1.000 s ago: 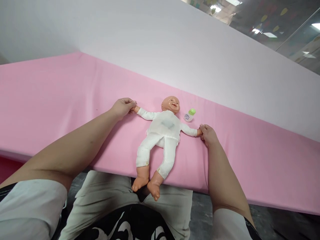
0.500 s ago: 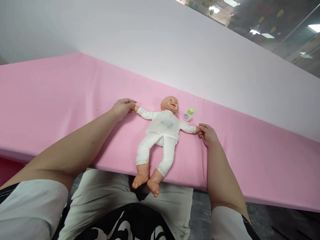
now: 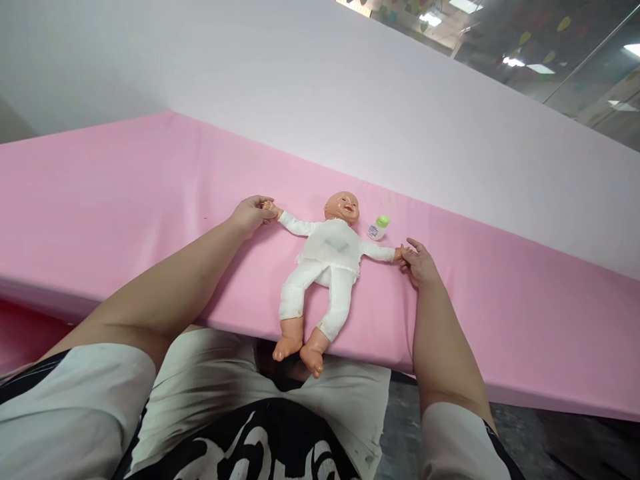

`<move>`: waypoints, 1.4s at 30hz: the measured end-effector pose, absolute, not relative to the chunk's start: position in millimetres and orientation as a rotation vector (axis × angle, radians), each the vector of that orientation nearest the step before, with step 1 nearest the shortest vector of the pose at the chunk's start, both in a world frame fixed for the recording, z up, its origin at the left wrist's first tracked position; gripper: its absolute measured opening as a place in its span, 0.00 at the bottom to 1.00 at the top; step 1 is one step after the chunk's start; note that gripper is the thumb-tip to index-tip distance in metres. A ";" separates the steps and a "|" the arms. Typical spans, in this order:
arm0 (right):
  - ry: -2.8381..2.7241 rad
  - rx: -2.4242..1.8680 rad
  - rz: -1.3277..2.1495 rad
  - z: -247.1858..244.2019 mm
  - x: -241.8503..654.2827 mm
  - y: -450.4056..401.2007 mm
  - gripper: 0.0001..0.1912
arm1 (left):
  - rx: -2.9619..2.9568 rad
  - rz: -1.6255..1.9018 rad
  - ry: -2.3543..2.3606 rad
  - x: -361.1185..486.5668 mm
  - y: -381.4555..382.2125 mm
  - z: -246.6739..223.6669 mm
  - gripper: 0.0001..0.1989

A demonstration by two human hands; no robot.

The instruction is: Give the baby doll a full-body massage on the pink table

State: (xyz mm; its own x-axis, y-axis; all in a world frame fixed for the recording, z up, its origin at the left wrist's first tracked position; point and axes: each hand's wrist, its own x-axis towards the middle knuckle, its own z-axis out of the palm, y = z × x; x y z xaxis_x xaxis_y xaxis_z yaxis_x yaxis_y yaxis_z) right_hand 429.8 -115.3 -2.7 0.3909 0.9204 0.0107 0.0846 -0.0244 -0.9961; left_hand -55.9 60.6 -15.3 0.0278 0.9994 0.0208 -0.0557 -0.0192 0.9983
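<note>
One doll point(image 3: 333, 240), pink surface point(image 3: 480, 307), pale wall point(image 3: 300, 87), glass point(image 3: 500, 43)

We list one baby doll point(image 3: 330, 250): glossy, hairless moulded head; white cloth torso, sleeves and legs; bare orange-tan feet. We note a grey-green patch on the chest and small brownish marks at the leg cuffs. We find it face up on the pink surface point(image 3: 500, 293), arms spread wide, legs apart, feet overhanging the near edge.
</note>
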 end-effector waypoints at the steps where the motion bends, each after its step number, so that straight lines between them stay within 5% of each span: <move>1: -0.965 -1.439 0.866 -3.8 430.2 -114.7 0.44 | 1.197 1.231 1.136 -55.8 60.2 -14.9 0.27; 20: -0.942 -1.473 0.646 13.2 416.9 -111.6 0.40 | 1.367 1.333 1.144 -43.7 48.3 2.9 0.26; 26: -1.262 -1.306 0.337 47.0 356.8 -128.9 0.40 | 1.746 1.397 0.981 -14.0 0.6 31.9 0.28; 30: -1.707 -1.319 0.146 44.8 310.0 -140.9 0.36 | 2.227 1.212 0.832 3.1 -30.1 37.0 0.17; 36: -2.251 -1.241 -0.119 31.2 267.2 -144.1 0.18 | 2.673 0.932 0.603 14.0 -39.0 24.2 0.18; 42: -2.247 -1.142 -0.104 25.7 270.8 -139.5 0.24 | 2.628 1.007 0.602 14.0 -36.0 19.5 0.17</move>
